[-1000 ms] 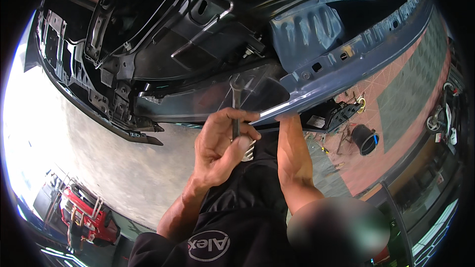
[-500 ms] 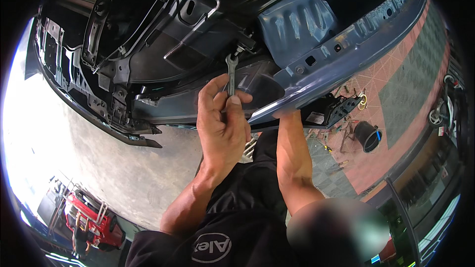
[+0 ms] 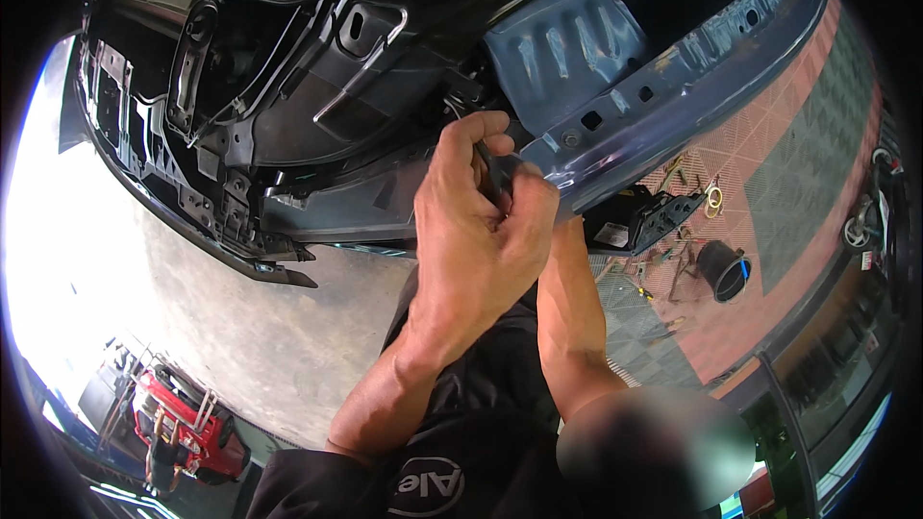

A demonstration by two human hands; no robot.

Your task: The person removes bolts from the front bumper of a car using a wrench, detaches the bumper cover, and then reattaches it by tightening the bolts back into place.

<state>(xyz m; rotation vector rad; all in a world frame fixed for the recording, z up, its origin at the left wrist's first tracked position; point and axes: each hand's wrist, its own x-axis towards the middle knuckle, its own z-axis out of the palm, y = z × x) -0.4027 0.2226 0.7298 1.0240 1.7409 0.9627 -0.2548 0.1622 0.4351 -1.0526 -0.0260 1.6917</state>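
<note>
My left hand is closed around a wrench with an open-ended jaw. It reaches up over the blue fender edge into the dark engine bay. The wrench's head lies at a fitting among the black parts, and I cannot make out whether it is seated on it. My fingers cover much of the handle. My right forearm rises to the underside of the fender edge, which hides that hand and whatever it touches.
A black panel hangs below the fender's right part. On the red and grey floor tiles stand a black bucket and several scattered tools. A dark car is at the right. Far lower left is a red vehicle with a person's arm beside it.
My left hand has moved up and right, bringing the wrench from in front of the bay to the fitting and turning so its back shows. My right arm stays under the fender.
</note>
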